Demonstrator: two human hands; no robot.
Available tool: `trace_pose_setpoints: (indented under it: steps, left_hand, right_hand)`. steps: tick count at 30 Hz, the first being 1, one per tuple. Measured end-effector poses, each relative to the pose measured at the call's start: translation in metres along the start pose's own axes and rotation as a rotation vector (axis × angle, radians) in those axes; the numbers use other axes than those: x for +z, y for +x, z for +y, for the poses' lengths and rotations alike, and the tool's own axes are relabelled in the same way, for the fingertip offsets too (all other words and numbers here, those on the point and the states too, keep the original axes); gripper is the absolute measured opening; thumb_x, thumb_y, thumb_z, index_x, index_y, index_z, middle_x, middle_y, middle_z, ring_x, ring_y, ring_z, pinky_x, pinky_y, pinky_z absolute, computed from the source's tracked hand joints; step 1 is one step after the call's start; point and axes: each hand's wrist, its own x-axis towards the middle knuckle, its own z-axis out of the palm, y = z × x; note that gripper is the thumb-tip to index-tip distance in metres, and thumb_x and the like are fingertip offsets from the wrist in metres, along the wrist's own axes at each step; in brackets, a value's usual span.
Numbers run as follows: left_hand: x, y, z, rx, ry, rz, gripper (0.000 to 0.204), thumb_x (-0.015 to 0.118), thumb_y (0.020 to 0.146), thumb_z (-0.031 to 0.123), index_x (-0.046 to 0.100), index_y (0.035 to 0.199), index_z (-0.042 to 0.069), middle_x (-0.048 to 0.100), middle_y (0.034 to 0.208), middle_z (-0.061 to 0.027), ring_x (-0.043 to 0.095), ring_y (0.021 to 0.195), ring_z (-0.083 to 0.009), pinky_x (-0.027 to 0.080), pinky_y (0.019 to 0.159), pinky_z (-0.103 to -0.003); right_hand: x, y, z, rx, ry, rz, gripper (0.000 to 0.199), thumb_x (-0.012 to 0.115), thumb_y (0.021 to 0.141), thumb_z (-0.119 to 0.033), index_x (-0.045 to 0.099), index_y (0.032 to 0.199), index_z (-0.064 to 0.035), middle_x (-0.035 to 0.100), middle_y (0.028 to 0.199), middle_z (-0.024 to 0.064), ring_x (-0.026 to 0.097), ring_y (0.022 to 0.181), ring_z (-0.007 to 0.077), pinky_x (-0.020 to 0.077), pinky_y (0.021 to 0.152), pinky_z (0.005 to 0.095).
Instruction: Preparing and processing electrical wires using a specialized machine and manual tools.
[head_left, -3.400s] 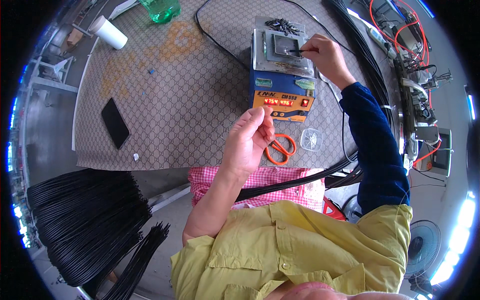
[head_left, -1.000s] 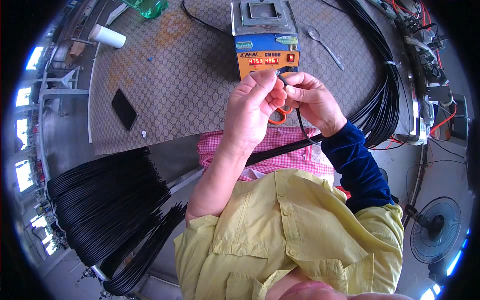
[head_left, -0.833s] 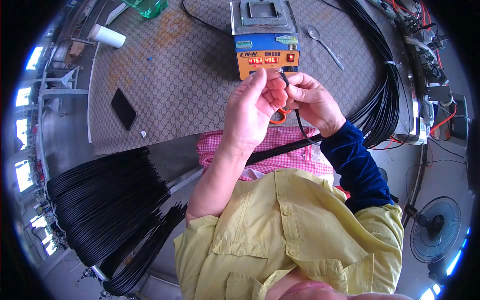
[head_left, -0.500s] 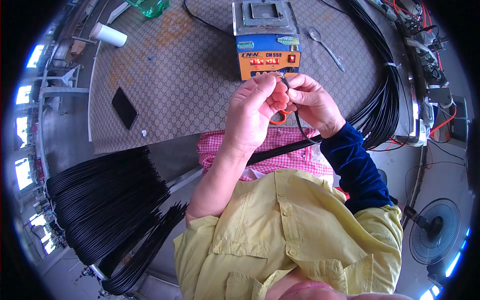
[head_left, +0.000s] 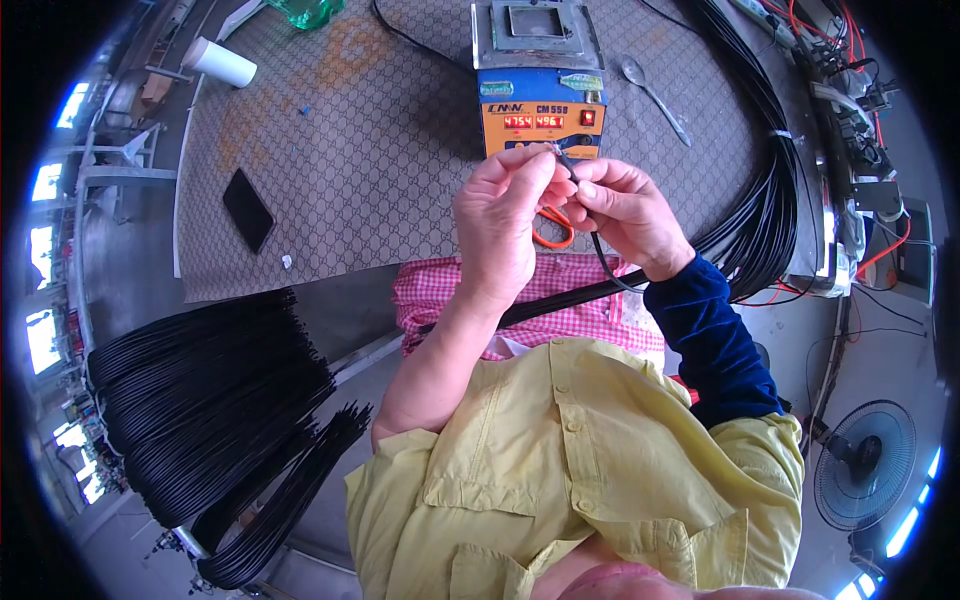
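Note:
A thin black cable [head_left: 602, 257] runs up from my lap into my hands, its stripped end with pale wire strands [head_left: 559, 150] pointing away from me. My right hand [head_left: 632, 208] pinches the black jacket just below that end. At the tip, the thumb and forefinger of my left hand [head_left: 504, 217] close on the strands. Just beneath the hands, orange-handled scissors [head_left: 536, 238] lie on the table, partly covered by my fingers. Right beyond my fingertips stands a blue and orange electric box [head_left: 540, 112] with lit red displays and a square metal pan on top.
A patterned cloth [head_left: 370, 190] covers the table. On it lie a dark phone [head_left: 248, 212], a metal spoon [head_left: 655, 100] and a white cylinder [head_left: 219, 63]. A bundle of black cables [head_left: 775, 205] curves down the right side. More cut cables [head_left: 210, 400] hang at left; a fan [head_left: 866, 465] stands right.
My left fingers have tightened and turned slightly at the cable end, and more of the orange scissor handles shows. The view has shifted a little.

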Motion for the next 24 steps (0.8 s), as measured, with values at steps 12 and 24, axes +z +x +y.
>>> trace_pose_setpoints:
  steps: [12,24]
  left_hand:
    - [0.002,0.006,0.005,-0.176,-0.271,0.045,0.013,0.053,0.083,0.014,0.058,0.089,0.004,0.059,0.076,-0.0023,0.056,0.067,-0.0098,0.045,0.061,-0.022]
    - [-0.027,0.014,-0.019,-0.265,-0.286,0.064,0.015,0.053,0.083,0.012,0.056,0.096,0.005,0.059,0.078,-0.0014,0.056,0.068,-0.0091,0.045,0.062,-0.021]
  right_hand:
    - [0.012,0.001,-0.014,-0.243,-0.352,0.155,0.007,0.060,0.077,-0.003,0.058,0.082,0.0009,0.055,0.068,0.0006,0.048,0.055,0.0046,0.0377,0.049,0.0161]
    - [-0.019,0.081,-0.082,-0.435,-1.119,0.318,0.013,0.061,0.075,-0.009,0.062,0.083,0.0020,0.059,0.065,0.0037,0.052,0.053,0.0064,0.0411,0.047,0.0189]
